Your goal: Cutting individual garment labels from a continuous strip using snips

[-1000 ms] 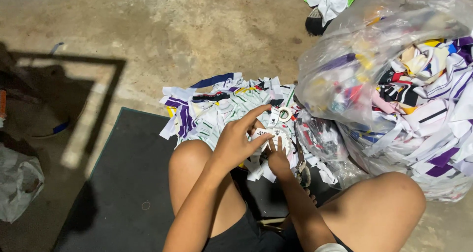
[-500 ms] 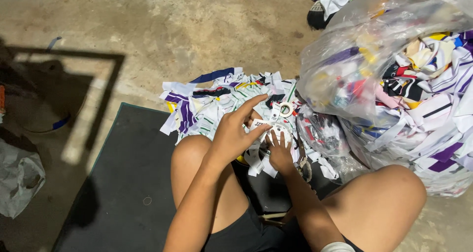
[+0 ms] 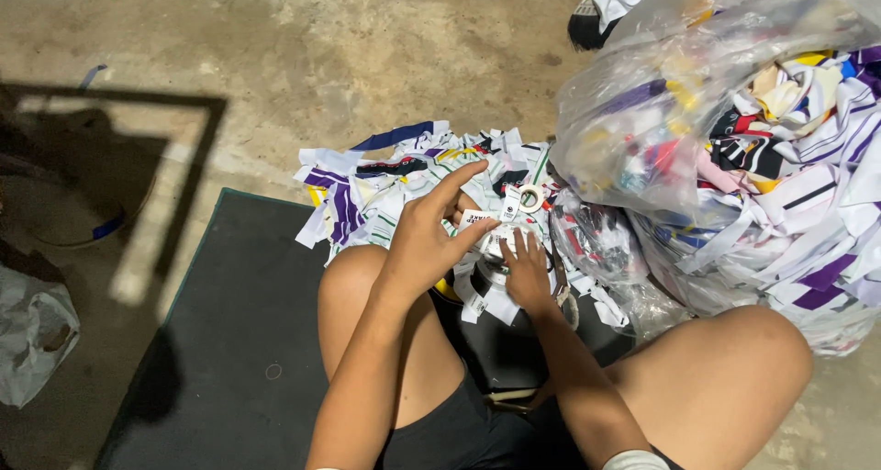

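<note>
Seated on the floor, the left hand (image 3: 427, 240) pinches a small white label (image 3: 476, 219) above the scrap pile (image 3: 385, 190), while the right hand (image 3: 525, 273) lies flat, steadying loose strips beneath.

The cloth scraps (image 3: 367, 199) under my left hand (image 3: 427, 240) look soft and matt. The bag (image 3: 697, 94) is glossy, crinkled clear plastic. The floor (image 3: 303, 57) is rough concrete, my mat (image 3: 229, 341) dull.
</note>
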